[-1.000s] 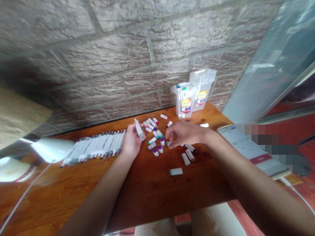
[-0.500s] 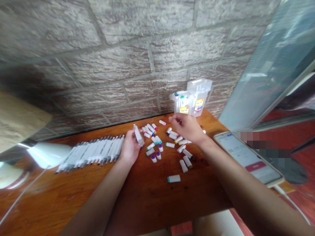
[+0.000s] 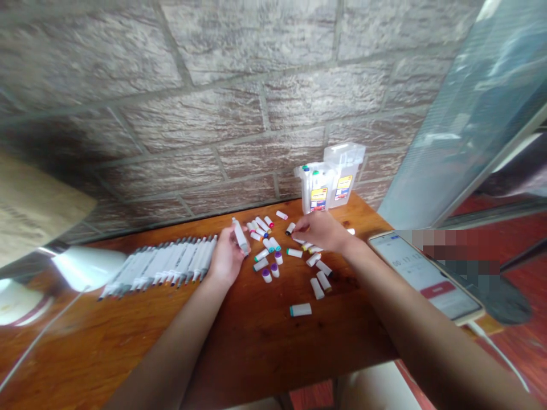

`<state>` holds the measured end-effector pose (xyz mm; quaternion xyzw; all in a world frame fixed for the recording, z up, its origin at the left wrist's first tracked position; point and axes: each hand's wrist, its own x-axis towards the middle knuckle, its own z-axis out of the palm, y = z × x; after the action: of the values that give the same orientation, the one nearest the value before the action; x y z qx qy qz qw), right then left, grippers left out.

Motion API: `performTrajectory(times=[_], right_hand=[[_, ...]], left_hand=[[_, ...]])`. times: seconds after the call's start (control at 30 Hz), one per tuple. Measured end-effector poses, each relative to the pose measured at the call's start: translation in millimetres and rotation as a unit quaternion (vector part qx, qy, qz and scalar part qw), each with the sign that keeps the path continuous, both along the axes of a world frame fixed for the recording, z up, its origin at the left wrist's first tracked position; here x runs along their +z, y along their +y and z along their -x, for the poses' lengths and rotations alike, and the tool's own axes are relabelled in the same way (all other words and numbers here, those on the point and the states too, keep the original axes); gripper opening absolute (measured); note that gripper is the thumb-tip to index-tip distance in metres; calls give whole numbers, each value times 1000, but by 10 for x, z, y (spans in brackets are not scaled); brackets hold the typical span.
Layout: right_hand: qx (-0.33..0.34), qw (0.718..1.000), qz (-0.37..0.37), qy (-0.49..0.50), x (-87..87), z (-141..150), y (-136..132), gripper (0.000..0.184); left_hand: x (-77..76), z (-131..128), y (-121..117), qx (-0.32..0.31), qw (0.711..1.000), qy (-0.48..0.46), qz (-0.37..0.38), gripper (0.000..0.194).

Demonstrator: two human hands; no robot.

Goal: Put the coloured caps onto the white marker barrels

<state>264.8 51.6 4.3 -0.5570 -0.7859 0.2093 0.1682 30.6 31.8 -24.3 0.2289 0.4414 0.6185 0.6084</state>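
My left hand (image 3: 228, 255) is closed around a white marker (image 3: 240, 236) without a cap, held tilted upright above the table. Among the loose marker caps, my right hand (image 3: 321, 230) reaches down with its fingertips pinched on a white cap, mostly hidden under the fingers. A black-ended cap (image 3: 290, 228) lies just left of those fingertips. Several white caps with coloured ends are scattered between and in front of my hands, including purple-topped caps (image 3: 274, 270) standing upright. Left of my left hand, many white markers (image 3: 162, 263) lie side by side in a row.
Clear plastic marker cases (image 3: 345, 173) stand against the brick wall (image 3: 205, 114), one with a few markers inside. A phone (image 3: 427, 276) showing a timer lies at the table's right edge, its cable attached. A white lamp (image 3: 85, 267) stands at the left.
My right hand has come down from above the caps, and its fingertips now meet a cap. My left hand keeps the marker in nearly the same place.
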Motion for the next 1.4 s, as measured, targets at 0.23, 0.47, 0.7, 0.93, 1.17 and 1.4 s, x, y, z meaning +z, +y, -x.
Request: performTrajectory(times=[0.23, 0.47, 0.7, 0.93, 1.17, 1.4], right_hand=[[8, 995, -3, -104, -51, 70, -46, 16], [95, 984, 70, 136, 147, 88, -143, 23], [179, 941, 244, 151, 124, 35, -185, 23], [186, 968, 143, 85, 156, 57, -161, 25], [200, 967, 143, 64, 96, 50, -138, 25], [169, 966, 174, 86, 131, -22, -97, 29]], left_hand=[[-10, -9, 15, 3, 1000, 15, -3, 15], [3, -23, 15, 5, 1000, 13, 1, 13], [13, -25, 6, 0, 1000, 20, 0, 13], [33, -46, 7, 0, 1000, 24, 6, 13], [48, -67, -7, 6, 1000, 22, 10, 12], [37, -65, 6, 8, 1000, 25, 10, 14]])
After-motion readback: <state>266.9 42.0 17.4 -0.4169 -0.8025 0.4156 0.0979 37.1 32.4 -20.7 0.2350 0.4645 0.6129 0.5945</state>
